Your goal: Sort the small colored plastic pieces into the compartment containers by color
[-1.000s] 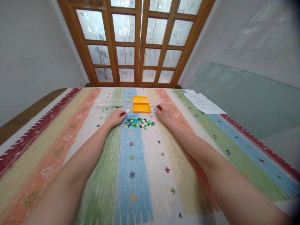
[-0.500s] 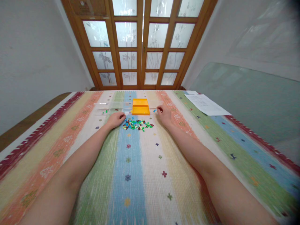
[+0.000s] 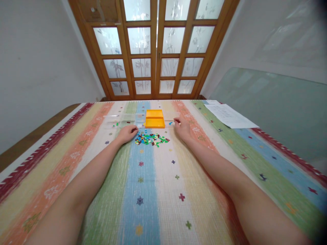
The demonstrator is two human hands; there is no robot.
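A heap of small coloured pieces (image 3: 151,139) lies on the striped tablecloth (image 3: 158,183). My left hand (image 3: 127,132) rests just left of the heap, fingers curled towards it. My right hand (image 3: 182,126) sits to the right of the heap, fingertips pinched at the edge of a clear tray (image 3: 170,122); what it holds is too small to make out. An orange tray (image 3: 154,118) stands right behind the heap. More clear trays (image 3: 122,119) with a few pieces lie left of the orange one.
A white sheet of paper (image 3: 230,115) lies at the far right of the table. Wooden doors with frosted glass panes (image 3: 158,47) stand behind the table. A glass panel (image 3: 268,109) leans on the right wall.
The view has tilted up slightly, so everything sits a little lower in the picture. My right hand has shifted a little to the right. My left hand stays by the heap.
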